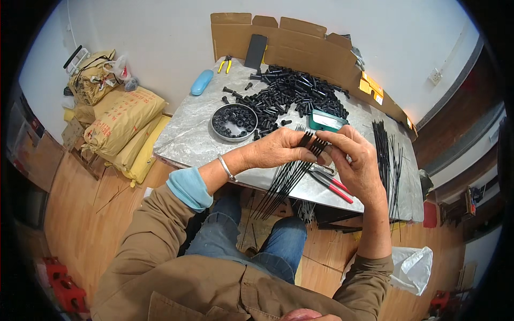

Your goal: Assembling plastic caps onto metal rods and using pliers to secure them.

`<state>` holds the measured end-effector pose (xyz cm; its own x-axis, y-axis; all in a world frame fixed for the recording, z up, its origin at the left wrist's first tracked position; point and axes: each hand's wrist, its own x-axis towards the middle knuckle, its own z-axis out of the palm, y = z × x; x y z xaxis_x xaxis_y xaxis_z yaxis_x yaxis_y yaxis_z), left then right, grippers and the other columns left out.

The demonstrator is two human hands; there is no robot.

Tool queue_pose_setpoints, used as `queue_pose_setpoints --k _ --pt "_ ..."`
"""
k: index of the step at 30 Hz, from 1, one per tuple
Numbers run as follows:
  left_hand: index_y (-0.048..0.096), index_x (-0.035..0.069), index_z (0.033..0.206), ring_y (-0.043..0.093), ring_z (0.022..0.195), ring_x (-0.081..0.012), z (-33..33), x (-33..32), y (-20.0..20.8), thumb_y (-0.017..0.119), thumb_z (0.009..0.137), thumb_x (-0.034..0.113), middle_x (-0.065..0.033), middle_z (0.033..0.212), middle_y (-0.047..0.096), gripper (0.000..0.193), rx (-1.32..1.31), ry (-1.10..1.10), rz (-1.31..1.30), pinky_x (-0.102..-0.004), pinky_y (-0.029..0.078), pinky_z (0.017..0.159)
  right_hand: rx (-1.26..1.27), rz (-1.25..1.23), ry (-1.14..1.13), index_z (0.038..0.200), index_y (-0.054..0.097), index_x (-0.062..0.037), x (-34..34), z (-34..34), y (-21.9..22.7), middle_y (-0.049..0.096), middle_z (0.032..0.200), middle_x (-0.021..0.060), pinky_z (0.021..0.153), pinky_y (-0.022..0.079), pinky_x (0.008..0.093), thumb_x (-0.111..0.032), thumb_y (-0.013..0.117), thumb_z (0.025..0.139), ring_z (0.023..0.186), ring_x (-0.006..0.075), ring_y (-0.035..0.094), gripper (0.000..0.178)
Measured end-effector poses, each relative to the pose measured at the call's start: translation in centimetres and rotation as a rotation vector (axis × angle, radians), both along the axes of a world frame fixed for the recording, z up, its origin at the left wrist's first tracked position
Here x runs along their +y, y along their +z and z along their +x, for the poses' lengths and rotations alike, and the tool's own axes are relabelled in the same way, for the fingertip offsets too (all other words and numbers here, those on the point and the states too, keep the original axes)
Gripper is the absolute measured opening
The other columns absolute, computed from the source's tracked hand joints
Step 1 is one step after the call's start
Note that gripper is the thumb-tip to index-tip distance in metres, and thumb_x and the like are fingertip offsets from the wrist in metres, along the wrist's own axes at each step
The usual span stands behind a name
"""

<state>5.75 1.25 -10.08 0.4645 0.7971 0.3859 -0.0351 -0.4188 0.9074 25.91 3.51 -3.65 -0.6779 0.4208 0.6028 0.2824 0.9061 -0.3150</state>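
Observation:
My left hand (284, 146) is closed round a fanned bundle of thin black rods (284, 184), just over the table's front edge. The rods slant down toward my lap, side by side, with their upper ends rising past my fingers. My right hand (353, 158) pinches at those upper ends, thumb and fingers bent; exactly which rods it grips is partly hidden. Under my hands lie red-handled pliers (334, 187). Beyond them spreads a heap of black bolts (289, 93), and a round metal tin (213, 127) of small black nuts stands to the left.
A green tray (334, 122) lies against the heap. More black rods (381, 155) rest at the table's right. Yellow-handled pliers (225, 65) and a blue case (202, 82) lie far left. Cardboard (289, 40) walls the back. Sacks (126, 120) are stacked on the left floor.

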Motion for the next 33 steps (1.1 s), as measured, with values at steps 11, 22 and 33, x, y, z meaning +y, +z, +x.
queue_pose_setpoints --k 11,22,33 --pt "0.067 0.003 0.108 0.062 0.101 -0.0142 -0.2 0.1 -0.1 0.06 0.091 0.014 -0.0065 0.103 0.069 0.021 -0.002 -0.009 -0.011 -0.0308 0.046 0.094 -0.027 -0.096 0.034 0.1 0.068 -0.0012 0.4 -0.5 0.5 0.054 0.071 0.007 0.057 0.042 0.0279 0.008 0.062 0.076 0.064 0.0156 0.053 0.027" --pt "0.067 0.003 0.108 0.062 0.1 -0.0147 -0.1 0.7 -0.3 0.061 0.09 0.012 -0.0063 0.102 0.069 0.021 0.043 -0.044 0.042 -0.0305 0.047 0.092 -0.007 -0.112 0.093 0.081 0.066 0.0001 2.2 -0.9 0.5 0.058 0.068 0.0073 0.056 0.044 0.0295 -0.002 0.071 0.072 0.062 0.0179 0.057 0.011" --pt "0.067 0.001 0.106 0.063 0.098 -0.0145 -0.6 1.0 0.1 0.06 0.091 0.017 -0.0069 0.1 0.07 0.023 0.085 -0.099 0.006 -0.0302 0.048 0.092 -0.018 -0.035 0.08 0.077 0.061 0.0002 2.1 -1.5 0.7 0.058 0.069 0.0074 0.052 0.043 0.0287 0.002 0.068 0.073 0.059 0.0181 0.056 0.008"
